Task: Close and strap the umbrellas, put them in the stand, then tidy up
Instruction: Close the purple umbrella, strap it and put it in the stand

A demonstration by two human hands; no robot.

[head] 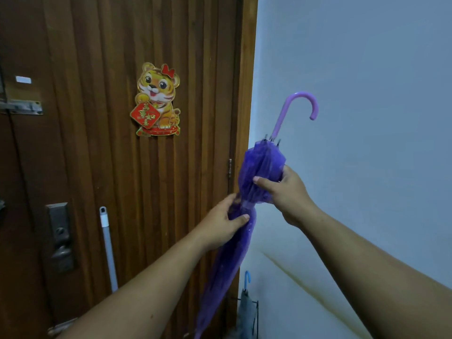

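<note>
A person holds a folded purple umbrella (244, 231) at centre frame, its curved lilac handle (297, 104) pointing toward the upper right and its tip running off the bottom edge. The left hand (221, 226) grips the canopy at its narrow waist, thumb across the fabric; the right hand (285, 192) clasps the looser, bunched folds just above, thumb pressed into them. Below the hands, at lower centre, a grey umbrella (245, 307) with a blue hooked handle (247, 278) stands in a black wire stand (256, 316), partly cut off by the frame. A white and grey pole (107, 248) leans against the ribbed brown wooden door (110, 155) filling the left half of the frame, which carries a cartoon tiger decoration (157, 100) at upper centre, a metal lock plate with lever (60, 238) at lower left and a bolt (20, 107) on the left edge. A pale blue-white wall (367, 69) fills the right half, marked by a yellowish diagonal stain (293, 277) at the lower right.
</note>
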